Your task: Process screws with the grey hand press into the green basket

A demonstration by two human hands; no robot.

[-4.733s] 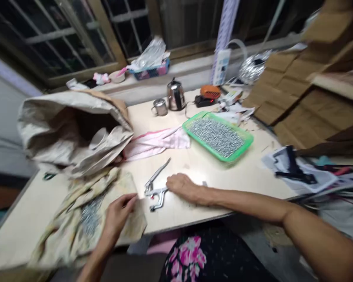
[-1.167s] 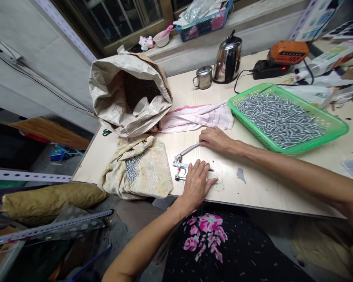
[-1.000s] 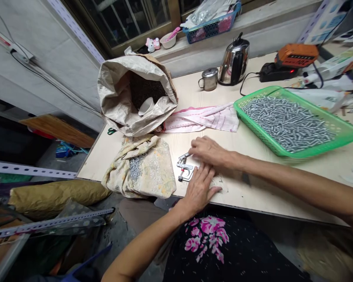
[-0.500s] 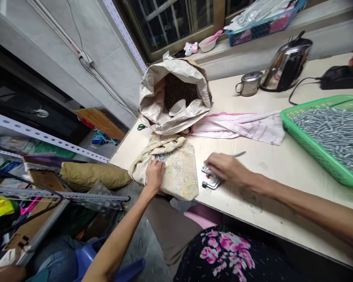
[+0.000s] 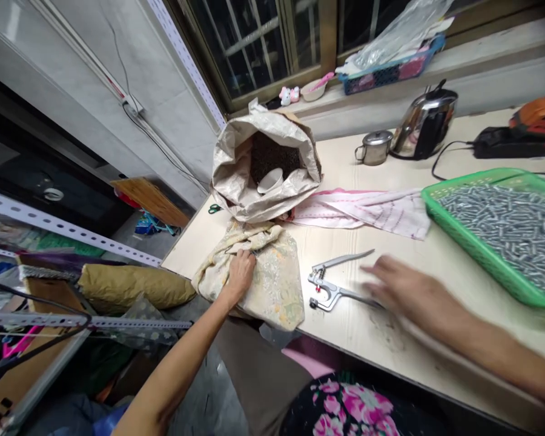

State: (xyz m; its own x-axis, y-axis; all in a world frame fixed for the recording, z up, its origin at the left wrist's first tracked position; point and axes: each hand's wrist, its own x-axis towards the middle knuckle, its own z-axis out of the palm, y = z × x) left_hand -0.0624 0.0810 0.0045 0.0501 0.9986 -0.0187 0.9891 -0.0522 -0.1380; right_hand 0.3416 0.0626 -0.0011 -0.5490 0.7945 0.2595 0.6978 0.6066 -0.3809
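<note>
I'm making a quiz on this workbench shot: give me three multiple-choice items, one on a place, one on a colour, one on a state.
1. Where does the left hand rest?
A. on the floral cloth
B. in the tray
C. on the kettle

2. What colour is the tray of metal pieces?
A. blue
B. green
C. red

3. How does the sack stand?
A. tied shut
B. lying flat
C. open at the top, a white cup inside

Answers: 1 A, its fingers press the cloth at the table's edge. 2 B, its rim is bright green. 3 C, the mouth gapes and shows dark contents with the cup.
</note>
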